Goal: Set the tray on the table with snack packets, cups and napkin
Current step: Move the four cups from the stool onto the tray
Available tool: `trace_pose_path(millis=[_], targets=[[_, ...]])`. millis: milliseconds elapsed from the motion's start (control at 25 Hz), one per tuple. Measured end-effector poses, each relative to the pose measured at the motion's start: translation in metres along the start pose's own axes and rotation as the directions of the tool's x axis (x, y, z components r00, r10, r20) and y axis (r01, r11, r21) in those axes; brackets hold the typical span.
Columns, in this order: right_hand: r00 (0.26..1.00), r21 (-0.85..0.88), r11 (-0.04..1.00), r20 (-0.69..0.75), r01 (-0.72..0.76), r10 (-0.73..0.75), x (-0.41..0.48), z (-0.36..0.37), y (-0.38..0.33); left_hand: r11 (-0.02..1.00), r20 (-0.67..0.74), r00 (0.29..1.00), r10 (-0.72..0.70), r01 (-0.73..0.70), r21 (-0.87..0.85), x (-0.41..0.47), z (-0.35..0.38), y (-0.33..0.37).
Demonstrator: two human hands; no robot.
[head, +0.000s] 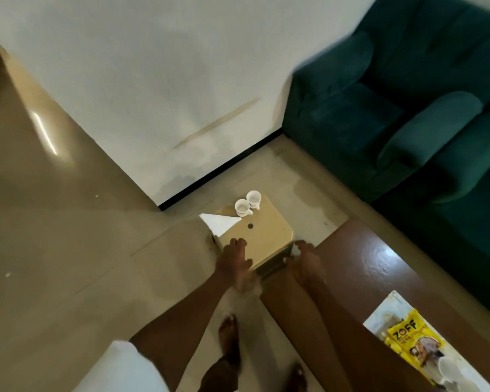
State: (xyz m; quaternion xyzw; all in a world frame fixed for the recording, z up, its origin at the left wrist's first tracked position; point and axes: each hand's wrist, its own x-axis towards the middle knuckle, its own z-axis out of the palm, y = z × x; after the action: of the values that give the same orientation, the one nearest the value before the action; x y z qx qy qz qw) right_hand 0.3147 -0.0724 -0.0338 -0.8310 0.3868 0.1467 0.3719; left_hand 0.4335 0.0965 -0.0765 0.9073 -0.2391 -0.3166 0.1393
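Two white cups (248, 204) stand touching at the 12 o'clock corner of a beige tray (262, 236), with a folded napkin (219, 222) overhanging its 10 o'clock edge. The left hand (234, 263) has fingers curled over the near edge, a closed grip on the tray; the right hand (304, 260) is at the 4 o'clock corner, but I cannot tell whether it is clasping it. Any tilt while lowering onto the brown desk (359, 267) at 4 o'clock could slide the cups off the far corner. The loose napkin could slip away. A yellow snack packet (408, 339) already lies on that desk.
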Motion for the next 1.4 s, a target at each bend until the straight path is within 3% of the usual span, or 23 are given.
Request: trace_pose_path(millis=[200, 440, 720, 1120, 1400], targets=[[0.999, -0.108, 0.993, -0.006, 0.044, -0.044, 0.085, 0.031, -0.052, 0.996, -0.013, 0.998, -0.055, 0.054, -0.074, 0.087, -0.024, -0.042], [0.996, -0.275, 0.957, 0.035, 0.093, -0.087, 0.207, 0.067, -0.052, 0.995, -0.058, 0.995, -0.085, 0.082, -0.057, 0.184, -0.007, -0.059], [0.96, -0.417, 0.865, 0.119, 0.279, -0.252, 0.32, 0.101, -0.058, 0.993, -0.132, 0.985, -0.111, 0.115, 0.016, 0.267, 0.017, -0.05], [0.899, -0.524, 0.73, 0.249, 0.439, -0.362, 0.37, 0.122, -0.058, 0.993, -0.15, 0.988, -0.045, 0.06, 0.101, 0.296, 0.036, -0.047], [0.892, -0.512, 0.735, 0.186, 0.445, -0.411, 0.367, 0.125, -0.057, 0.994, -0.164, 0.986, -0.016, 0.034, 0.106, 0.296, 0.038, -0.045]])
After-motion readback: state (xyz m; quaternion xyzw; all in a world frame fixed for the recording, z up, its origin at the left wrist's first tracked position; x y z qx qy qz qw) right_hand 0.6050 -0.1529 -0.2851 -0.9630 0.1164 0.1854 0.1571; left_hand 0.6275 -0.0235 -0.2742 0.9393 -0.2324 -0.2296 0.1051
